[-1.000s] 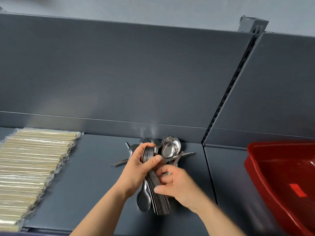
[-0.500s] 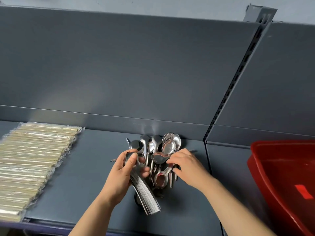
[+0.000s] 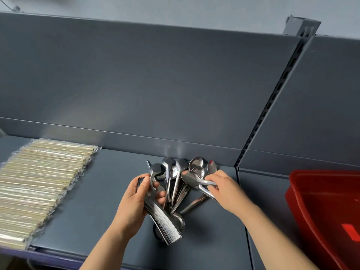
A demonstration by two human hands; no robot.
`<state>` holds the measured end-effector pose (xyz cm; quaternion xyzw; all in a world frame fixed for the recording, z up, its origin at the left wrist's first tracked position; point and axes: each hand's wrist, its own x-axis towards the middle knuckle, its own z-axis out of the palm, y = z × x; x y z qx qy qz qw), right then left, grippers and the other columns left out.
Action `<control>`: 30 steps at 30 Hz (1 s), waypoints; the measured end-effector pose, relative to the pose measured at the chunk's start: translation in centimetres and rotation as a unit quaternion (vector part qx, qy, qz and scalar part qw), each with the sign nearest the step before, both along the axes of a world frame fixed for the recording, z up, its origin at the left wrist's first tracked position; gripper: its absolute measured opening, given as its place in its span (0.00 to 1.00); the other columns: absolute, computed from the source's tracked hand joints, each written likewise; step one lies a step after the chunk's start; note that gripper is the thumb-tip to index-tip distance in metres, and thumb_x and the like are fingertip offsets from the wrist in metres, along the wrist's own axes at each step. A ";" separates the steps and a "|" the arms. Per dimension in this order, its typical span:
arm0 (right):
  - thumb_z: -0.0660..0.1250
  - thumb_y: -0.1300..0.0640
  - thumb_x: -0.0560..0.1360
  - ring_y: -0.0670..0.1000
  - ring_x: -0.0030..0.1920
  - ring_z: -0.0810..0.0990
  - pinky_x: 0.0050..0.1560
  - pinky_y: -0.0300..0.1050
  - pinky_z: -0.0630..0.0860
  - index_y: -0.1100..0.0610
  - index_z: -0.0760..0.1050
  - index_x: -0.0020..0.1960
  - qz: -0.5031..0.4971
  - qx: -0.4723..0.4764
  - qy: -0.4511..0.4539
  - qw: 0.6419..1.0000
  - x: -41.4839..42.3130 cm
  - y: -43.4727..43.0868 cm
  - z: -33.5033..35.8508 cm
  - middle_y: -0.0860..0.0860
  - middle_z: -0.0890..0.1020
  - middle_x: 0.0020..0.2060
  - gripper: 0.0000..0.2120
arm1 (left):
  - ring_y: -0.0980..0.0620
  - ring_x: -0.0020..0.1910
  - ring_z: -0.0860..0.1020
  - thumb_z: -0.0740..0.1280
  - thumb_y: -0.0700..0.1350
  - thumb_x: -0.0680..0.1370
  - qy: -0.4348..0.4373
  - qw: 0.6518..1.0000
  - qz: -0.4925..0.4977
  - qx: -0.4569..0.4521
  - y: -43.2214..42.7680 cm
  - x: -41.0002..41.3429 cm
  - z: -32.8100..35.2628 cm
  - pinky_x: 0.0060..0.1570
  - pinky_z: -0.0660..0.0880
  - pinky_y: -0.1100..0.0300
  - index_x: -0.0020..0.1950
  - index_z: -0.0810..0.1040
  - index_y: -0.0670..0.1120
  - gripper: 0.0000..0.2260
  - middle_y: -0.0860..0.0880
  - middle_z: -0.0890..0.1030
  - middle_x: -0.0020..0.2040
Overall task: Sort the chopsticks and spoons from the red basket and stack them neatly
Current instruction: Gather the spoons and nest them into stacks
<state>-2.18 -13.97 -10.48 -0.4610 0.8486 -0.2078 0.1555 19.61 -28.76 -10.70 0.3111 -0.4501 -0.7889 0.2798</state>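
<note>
My left hand (image 3: 136,199) grips a tight nested stack of steel spoons (image 3: 163,225), handles fanned toward me. Just to its right lies a loose pile of spoons (image 3: 179,172) against the shelf's back wall. My right hand (image 3: 226,190) pinches the handle of a single spoon (image 3: 191,178) lifted from that pile. Wrapped chopsticks (image 3: 39,184) lie in neat rows at the shelf's left. The red basket (image 3: 319,207) stands at the right, its visible inside bare except for a red label.
The grey shelf (image 3: 97,221) has a tall back panel and a slotted upright (image 3: 272,102) dividing it from the bay holding the basket. The shelf's front edge runs close along the bottom left.
My right hand let go of the stack, reached right into the loose pile and picked up one spoon. My left hand shifted the stack slightly left.
</note>
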 end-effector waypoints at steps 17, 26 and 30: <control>0.67 0.55 0.73 0.55 0.40 0.76 0.43 0.50 0.74 0.57 0.77 0.43 -0.068 -0.031 -0.003 0.997 0.3 1.0 -0.6 0.50 0.75 0.39 0.06 | 0.45 0.36 0.79 0.63 0.51 0.79 -0.021 0.999 -0.018 0.015 0.6 0.6 0.2 0.35 0.79 0.54 0.58 0.71 0.37 0.17 0.40 0.78 0.46; 0.64 0.53 0.76 0.52 0.39 0.78 0.39 0.45 0.74 0.50 0.77 0.48 -0.101 0.047 0.021 0.994 2.2 0.4 -1.2 0.47 0.81 0.38 0.04 | 0.43 0.39 0.79 0.64 0.51 0.79 -0.029 0.999 -0.042 0.002 1.0 0.8 0.5 0.37 0.78 0.53 0.54 0.72 0.38 0.16 0.40 0.75 0.46; 0.65 0.54 0.75 0.46 0.31 0.72 0.34 0.41 0.68 0.56 0.78 0.45 -0.054 -0.074 -0.222 0.971 3.7 0.5 0.1 0.52 0.79 0.33 0.06 | 0.42 0.44 0.82 0.65 0.49 0.79 -0.025 0.999 -0.032 0.024 1.3 0.2 0.2 0.44 0.81 0.48 0.54 0.74 0.38 0.14 0.43 0.77 0.46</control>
